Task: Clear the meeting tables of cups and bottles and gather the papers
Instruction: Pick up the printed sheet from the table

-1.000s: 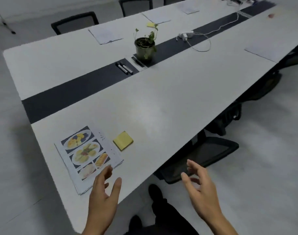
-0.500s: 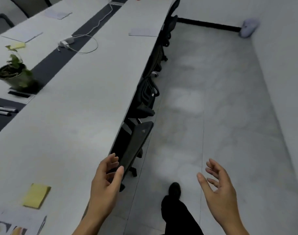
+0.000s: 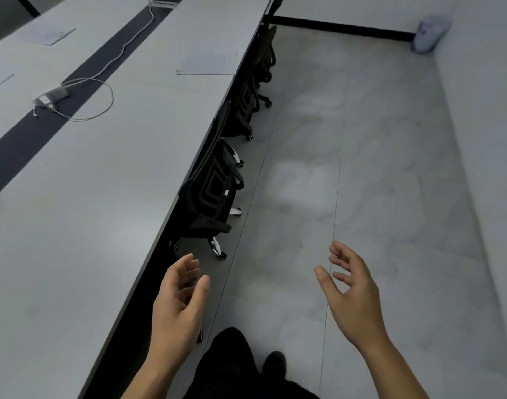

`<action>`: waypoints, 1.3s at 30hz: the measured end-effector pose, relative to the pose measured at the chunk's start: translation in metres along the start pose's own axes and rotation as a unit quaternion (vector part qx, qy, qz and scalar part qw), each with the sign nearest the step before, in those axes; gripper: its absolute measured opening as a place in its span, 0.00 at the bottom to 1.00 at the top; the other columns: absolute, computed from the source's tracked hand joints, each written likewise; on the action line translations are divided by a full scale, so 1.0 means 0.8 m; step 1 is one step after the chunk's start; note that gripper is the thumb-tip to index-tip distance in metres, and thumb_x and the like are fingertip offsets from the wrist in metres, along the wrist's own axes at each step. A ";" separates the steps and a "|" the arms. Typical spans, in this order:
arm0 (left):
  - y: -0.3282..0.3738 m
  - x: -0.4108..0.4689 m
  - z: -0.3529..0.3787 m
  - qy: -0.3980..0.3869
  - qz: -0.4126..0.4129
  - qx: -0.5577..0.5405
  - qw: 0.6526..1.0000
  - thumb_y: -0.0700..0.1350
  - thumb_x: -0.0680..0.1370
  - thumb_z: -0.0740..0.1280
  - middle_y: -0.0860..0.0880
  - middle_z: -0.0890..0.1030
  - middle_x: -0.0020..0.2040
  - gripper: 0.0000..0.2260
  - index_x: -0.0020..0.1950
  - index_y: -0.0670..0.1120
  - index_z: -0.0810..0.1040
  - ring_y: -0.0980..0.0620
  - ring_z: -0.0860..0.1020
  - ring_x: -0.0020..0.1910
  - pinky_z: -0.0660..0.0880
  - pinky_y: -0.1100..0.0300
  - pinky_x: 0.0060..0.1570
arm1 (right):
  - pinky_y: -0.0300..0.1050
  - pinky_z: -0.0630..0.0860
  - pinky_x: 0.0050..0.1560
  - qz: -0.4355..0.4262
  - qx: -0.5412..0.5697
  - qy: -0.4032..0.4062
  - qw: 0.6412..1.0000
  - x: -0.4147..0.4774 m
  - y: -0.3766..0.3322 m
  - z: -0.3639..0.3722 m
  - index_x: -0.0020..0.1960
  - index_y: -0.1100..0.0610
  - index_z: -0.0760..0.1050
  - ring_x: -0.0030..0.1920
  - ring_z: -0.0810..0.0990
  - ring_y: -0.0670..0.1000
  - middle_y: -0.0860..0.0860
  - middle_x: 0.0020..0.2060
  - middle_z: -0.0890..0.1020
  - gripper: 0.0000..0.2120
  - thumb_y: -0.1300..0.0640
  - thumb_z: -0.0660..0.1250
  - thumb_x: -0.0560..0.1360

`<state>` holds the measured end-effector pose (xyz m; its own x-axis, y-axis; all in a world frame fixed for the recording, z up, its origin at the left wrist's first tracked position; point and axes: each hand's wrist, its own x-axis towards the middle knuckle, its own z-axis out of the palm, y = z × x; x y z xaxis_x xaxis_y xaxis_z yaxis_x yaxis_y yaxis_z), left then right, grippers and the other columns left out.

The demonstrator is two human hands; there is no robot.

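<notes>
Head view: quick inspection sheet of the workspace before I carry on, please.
Surface: grey table, dark strip down its middle.
Job's things: paper sheet at the near edge, second sheet on the far side; cups, bottles: nothing seen.
Clutter: power adapter on the strip.
Grips: left hand and right hand open, holding nothing, beside the table edge.
Cables: white cable looped from the adapter.
Surroundings: black chairs tucked under the table; pale object by the wall, unclear what.
</notes>
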<state>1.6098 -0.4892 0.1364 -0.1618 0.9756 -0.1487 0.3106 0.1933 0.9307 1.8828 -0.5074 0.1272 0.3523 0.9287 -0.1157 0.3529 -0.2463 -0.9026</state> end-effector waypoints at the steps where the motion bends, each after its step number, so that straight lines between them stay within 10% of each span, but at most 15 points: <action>1: 0.006 0.020 0.011 0.004 0.000 0.001 1.000 0.43 0.79 0.68 0.59 0.79 0.61 0.18 0.68 0.53 0.73 0.62 0.77 0.60 0.75 0.64 0.54 | 0.37 0.74 0.59 -0.001 -0.001 -0.006 1.000 0.028 -0.002 -0.002 0.65 0.35 0.67 0.63 0.76 0.39 0.37 0.63 0.76 0.23 0.54 0.71 0.77; 23: 0.201 0.734 0.253 0.009 0.023 0.016 1.000 0.42 0.79 0.68 0.59 0.80 0.58 0.17 0.67 0.53 0.74 0.63 0.78 0.56 0.72 0.75 0.48 | 0.35 0.74 0.58 -0.037 -0.028 -0.031 0.998 0.777 -0.124 0.058 0.69 0.43 0.70 0.62 0.76 0.37 0.37 0.62 0.77 0.21 0.54 0.70 0.78; 34: 0.232 0.978 0.316 0.221 -0.127 -0.008 0.967 0.45 0.79 0.69 0.57 0.80 0.59 0.16 0.65 0.56 0.74 0.64 0.79 0.53 0.73 0.66 0.46 | 0.39 0.76 0.61 -0.086 -0.076 -0.283 0.952 1.182 -0.188 0.211 0.64 0.32 0.65 0.62 0.74 0.35 0.34 0.63 0.74 0.22 0.52 0.69 0.78; 39: 0.241 1.069 0.304 0.318 -0.155 0.014 0.935 0.45 0.79 0.68 0.55 0.78 0.63 0.19 0.69 0.51 0.72 0.58 0.77 0.60 0.72 0.64 0.50 | 0.38 0.74 0.60 -0.173 -0.158 -0.394 0.889 1.337 -0.276 0.322 0.74 0.48 0.67 0.61 0.74 0.40 0.41 0.64 0.73 0.25 0.51 0.68 0.79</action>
<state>1.7592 0.4078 0.1075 -0.7704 0.6139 -0.1720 0.1798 0.4681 0.8652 1.9581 0.6119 0.0961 -0.4983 0.8386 -0.2200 0.5909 0.1428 -0.7940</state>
